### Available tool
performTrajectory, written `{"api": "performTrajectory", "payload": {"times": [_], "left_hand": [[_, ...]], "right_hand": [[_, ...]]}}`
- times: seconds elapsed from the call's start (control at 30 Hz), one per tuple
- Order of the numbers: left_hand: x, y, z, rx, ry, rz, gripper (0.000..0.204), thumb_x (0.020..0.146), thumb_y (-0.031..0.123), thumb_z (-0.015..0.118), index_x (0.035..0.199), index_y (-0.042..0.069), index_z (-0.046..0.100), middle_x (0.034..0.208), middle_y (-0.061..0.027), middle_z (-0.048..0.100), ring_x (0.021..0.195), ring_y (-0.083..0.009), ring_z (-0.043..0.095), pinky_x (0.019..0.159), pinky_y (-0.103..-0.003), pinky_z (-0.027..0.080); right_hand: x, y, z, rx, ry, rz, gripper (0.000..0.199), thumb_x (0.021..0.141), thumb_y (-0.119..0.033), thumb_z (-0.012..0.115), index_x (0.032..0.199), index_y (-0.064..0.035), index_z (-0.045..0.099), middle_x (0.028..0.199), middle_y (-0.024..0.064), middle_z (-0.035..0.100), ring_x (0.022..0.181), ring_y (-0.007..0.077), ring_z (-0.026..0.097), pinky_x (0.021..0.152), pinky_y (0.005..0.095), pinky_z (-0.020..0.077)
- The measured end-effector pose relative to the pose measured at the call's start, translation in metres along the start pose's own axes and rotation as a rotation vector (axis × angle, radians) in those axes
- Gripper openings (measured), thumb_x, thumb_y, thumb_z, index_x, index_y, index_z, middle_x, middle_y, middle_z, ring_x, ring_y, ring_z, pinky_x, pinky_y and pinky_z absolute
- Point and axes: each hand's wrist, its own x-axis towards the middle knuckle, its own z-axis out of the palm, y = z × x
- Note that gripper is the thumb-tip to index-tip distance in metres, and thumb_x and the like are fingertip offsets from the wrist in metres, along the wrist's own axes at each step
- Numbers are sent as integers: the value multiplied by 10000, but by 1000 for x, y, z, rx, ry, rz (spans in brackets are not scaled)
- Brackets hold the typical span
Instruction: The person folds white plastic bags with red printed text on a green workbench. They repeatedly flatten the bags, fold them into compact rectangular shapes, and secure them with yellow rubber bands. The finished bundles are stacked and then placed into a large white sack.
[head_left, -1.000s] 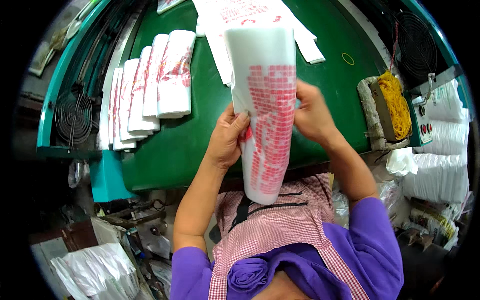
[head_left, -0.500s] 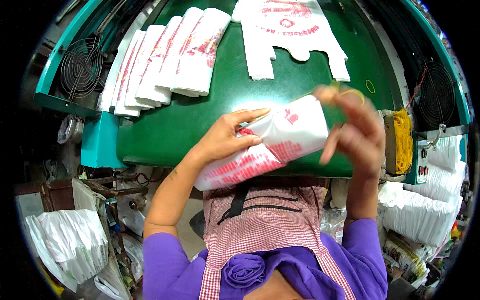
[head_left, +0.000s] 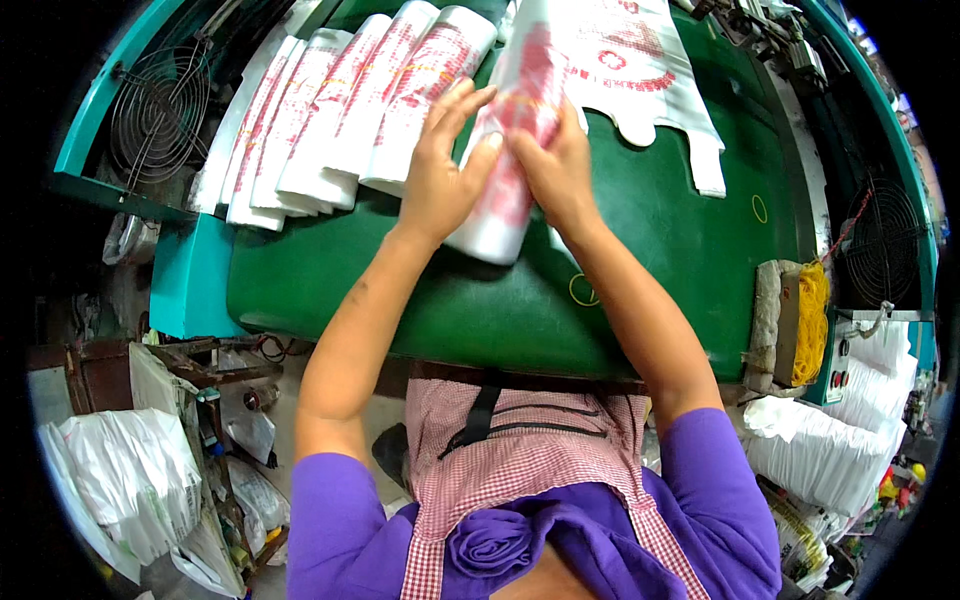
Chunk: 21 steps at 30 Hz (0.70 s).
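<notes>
Fingers of left hand (head_left: 438, 178) and right hand (head_left: 556, 170) spread, pressing folded plastic bag bundle (head_left: 508, 150) beneath them onto green bench (head_left: 480, 300); likely to spring open if pressure slackens, nudging bundle row (head_left: 340, 120) beside.

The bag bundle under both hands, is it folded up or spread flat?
Folded: the bag bundle is a thick narrow roll lying on the green table, pressed by the left hand and right hand.

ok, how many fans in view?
2: one fan at the table's far-left corner, another fan at its right edge. Others may be hidden.
</notes>
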Motion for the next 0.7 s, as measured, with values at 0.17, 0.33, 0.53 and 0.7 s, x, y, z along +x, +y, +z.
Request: {"api": "performTrajectory", "payload": {"times": [0.17,0.33,0.53,0.7], "left_hand": [[-11,-39,-25,629,-341,204,503,776,213,664,1269,223,569,1360,-46,489,1316,-277,381,1068,-513,262],[-4,-72,-5,719,-217,176,340,767,249,662,1106,221,660,1302,3,534,1319,-218,384,1063,-500,269],[-7,-55,-1,771,-343,164,413,804,220,617,1209,150,588,1368,-72,466,1355,-294,327,1061,-603,219],[-80,23,-24,269,-958,235,695,700,414,714,1300,127,513,1446,-171,357,1366,-337,306,1103,-589,180]], "right_hand": [[42,74,-13,-487,-313,-337,351,840,-177,642,1169,-63,593,1138,190,624,1074,301,596,949,365,444],[69,31,-141,-1621,-214,51,355,795,-158,647,1121,-32,586,1092,156,594,1059,315,537,911,401,460],[14,25,-164,-1187,-521,-315,171,721,57,467,863,-6,538,908,183,565,924,357,533,824,428,457],[-103,-36,-166,-760,-774,-143,347,763,-103,669,1084,-21,565,1032,143,572,999,330,531,881,414,438]]}}
